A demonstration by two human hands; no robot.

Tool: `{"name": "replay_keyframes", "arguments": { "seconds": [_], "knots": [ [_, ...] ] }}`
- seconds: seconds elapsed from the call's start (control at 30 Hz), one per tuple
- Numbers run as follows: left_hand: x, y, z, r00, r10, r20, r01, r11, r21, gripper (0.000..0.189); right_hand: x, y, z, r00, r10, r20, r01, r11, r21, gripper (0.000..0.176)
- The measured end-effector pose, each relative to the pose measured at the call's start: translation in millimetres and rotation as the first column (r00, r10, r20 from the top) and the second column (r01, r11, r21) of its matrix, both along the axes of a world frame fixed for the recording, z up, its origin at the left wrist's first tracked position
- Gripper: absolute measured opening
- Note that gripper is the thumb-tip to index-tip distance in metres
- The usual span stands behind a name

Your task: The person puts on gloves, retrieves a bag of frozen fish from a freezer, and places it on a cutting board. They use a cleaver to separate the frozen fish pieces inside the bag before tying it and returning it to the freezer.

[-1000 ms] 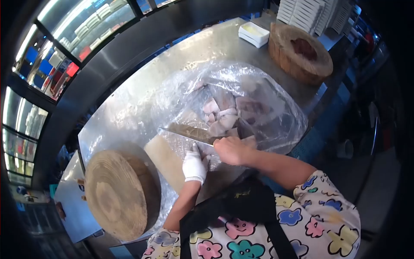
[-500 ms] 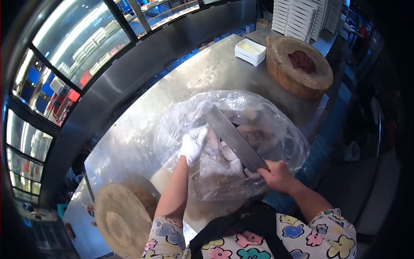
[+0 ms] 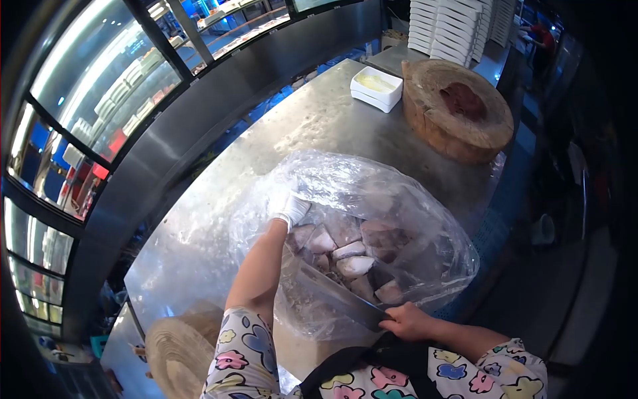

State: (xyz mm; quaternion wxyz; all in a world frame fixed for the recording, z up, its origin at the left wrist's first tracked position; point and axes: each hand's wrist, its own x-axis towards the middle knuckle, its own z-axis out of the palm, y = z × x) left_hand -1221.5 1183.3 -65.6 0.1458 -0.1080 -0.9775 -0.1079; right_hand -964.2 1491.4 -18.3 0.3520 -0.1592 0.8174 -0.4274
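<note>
A big clear plastic bag (image 3: 425, 266) lies spread on the steel table, full of pale, pinkish cut chunks (image 3: 355, 266) that look like fish or meat. In a white glove, my left hand (image 3: 291, 207) is closed on the bag's film at its left side; the film partly covers the fingertips. My right hand (image 3: 409, 322) is wrapped around the handle of a wide-bladed knife (image 3: 342, 297). Its blade points up and left, low along the near side of the chunks, and film lies partly over it.
A round wooden chopping block (image 3: 432, 126) with a dark red piece on top stands back right, beside a white dish (image 3: 376, 88). Stacked white trays (image 3: 444, 30) rise behind. Another wooden block (image 3: 176, 356) is near left. The steel table (image 3: 306, 123) borders a metal-framed glass partition.
The knife has swung down toward me from across the bag's middle, uncovering more chunks. My right hand is lower. My left hand is still at the bag's left side, and the view has shifted slightly.
</note>
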Motion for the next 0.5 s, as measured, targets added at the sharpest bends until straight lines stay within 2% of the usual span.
{"name": "replay_keyframes", "arguments": {
  "seconds": [0.07, 0.1, 0.13, 0.17, 0.2, 0.23, 0.27, 0.3, 0.37, 0.4, 0.43, 0.47, 0.5],
  "knots": [
    [9, 10, 36, 0.96, 0.073, 0.27, -0.097, 0.992, 0.076, 0.031, -6, -7, -9, 0.997, -0.083, 0.012, 0.082, 0.996, 0.02, 0.029],
    [13, 6, 37, 0.96, 0.069, 0.271, -0.094, 0.992, 0.081, 0.031, -8, -8, -17, 0.994, -0.089, -0.06, 0.092, 0.994, 0.051, 0.029],
    [19, -3, 38, 0.912, -0.138, 0.386, -0.099, 0.84, 0.534, 0.031, -10, -9, -13, 0.994, -0.091, -0.059, 0.094, 0.994, 0.051, 0.029],
    [28, -8, 47, 0.849, -0.367, 0.381, -0.168, 0.496, 0.852, 0.031, -18, -11, -7, 0.974, -0.203, 0.101, 0.199, 0.979, 0.047, 0.029],
    [42, -14, 55, 0.851, -0.362, 0.38, -0.165, 0.503, 0.849, 0.031, -25, -12, -2, 0.917, -0.302, 0.258, 0.298, 0.953, 0.057, 0.029],
    [68, -15, 75, 0.781, -0.471, 0.41, -0.313, 0.273, 0.91, 0.032, -30, -13, 0, 0.918, -0.295, 0.263, 0.293, 0.955, 0.05, 0.029],
    [95, -18, 89, 0.71, -0.578, 0.403, -0.472, 0.034, 0.881, 0.033, -32, -15, -4, 0.92, -0.326, 0.215, 0.328, 0.944, 0.028, 0.029],
    [121, -22, 96, 0.715, -0.562, 0.417, -0.486, 0.029, 0.873, 0.033, -34, -16, -5, 0.921, -0.351, 0.17, 0.355, 0.935, 0.008, 0.029],
    [178, -32, 100, 0.539, -0.686, 0.488, -0.73, -0.091, 0.677, 0.038, -37, -20, -1, 0.936, -0.328, 0.127, 0.324, 0.945, 0.054, 0.029],
    [203, -30, 94, 0.549, -0.67, 0.5, -0.742, -0.115, 0.661, 0.038, -35, -19, -2, 0.943, -0.299, 0.148, 0.293, 0.954, 0.062, 0.029],
    [226, -23, 88, 0.564, -0.632, 0.531, -0.757, -0.138, 0.639, 0.041, -31, -16, -3, 0.973, -0.222, -0.058, 0.225, 0.973, 0.047, 0.029],
    [249, -17, 80, 0.573, -0.597, 0.561, -0.771, -0.159, 0.617, 0.043, -23, -14, -5, 0.955, -0.142, -0.262, 0.159, 0.986, 0.042, 0.029],
    [265, -14, 67, 0.607, -0.593, 0.529, -0.737, -0.17, 0.655, 0.045, -16, -14, 0, 0.96, -0.12, -0.253, 0.138, 0.989, 0.053, 0.029]
  ]
}}
